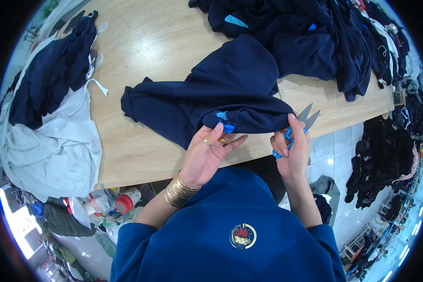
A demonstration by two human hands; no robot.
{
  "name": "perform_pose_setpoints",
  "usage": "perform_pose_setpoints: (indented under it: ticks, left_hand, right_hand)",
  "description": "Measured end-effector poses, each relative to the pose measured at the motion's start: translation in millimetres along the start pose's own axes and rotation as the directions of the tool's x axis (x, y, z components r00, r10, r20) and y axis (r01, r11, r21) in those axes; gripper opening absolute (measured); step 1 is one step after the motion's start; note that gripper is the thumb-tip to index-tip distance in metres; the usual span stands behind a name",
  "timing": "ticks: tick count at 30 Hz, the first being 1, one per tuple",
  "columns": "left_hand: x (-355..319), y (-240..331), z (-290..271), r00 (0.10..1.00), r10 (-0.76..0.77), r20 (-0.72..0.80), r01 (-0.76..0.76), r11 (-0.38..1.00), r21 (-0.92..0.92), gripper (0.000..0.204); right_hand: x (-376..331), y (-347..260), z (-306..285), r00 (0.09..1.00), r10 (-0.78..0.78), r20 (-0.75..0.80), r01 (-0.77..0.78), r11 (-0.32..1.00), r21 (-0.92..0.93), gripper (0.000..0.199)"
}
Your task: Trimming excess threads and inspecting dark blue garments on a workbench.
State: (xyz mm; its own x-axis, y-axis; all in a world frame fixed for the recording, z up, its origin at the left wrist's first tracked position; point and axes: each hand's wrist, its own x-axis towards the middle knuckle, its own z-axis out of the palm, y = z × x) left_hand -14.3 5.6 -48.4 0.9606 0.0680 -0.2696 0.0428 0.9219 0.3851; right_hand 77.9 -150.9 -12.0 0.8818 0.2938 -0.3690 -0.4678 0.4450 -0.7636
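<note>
A dark navy garment (235, 70) is spread over the table's near edge in front of me. My left hand (203, 155) pinches its near edge between thumb and fingers, beside a bright blue patch (229, 127) that looks like a label. Rings and a wide gold bracelet are on that hand and wrist. In my right hand (296, 152) is a pair of scissors (289, 136) with blue handles, its blades spread and pointing up and away from the cloth. The thumb of the same hand also presses on the garment's right end.
More navy garments lie heaped on the wooden table (141, 42) at the far right, one with a light blue tag (236, 21). Light grey cloth (56, 150) hangs over the left end under a navy piece (56, 70). A red-lidded bottle (127, 199) stands below the table edge.
</note>
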Motion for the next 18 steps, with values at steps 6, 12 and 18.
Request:
perform_pose_setpoints:
  ticks: [6, 12, 18]
  left_hand:
    - [2, 6, 3, 1.000, -0.014, -0.022, 0.015, 0.999, 0.046, 0.026]
    - [-15, 24, -15, 0.960, -0.279, -0.019, 0.161, 0.494, 0.855, 0.017]
    - [-7, 23, -23, 0.925, 0.320, 0.207, -0.136, -0.231, 0.964, 0.031]
  right_hand:
    - [5, 4, -14, 0.999, -0.027, -0.036, 0.024, 0.996, -0.082, 0.009]
    - [10, 4, -37, 0.989, -0.053, -0.135, -0.025, 0.856, -0.517, 0.010]
    - [2, 5, -30, 0.988, -0.019, -0.154, -0.045, 0.916, -0.399, 0.008]
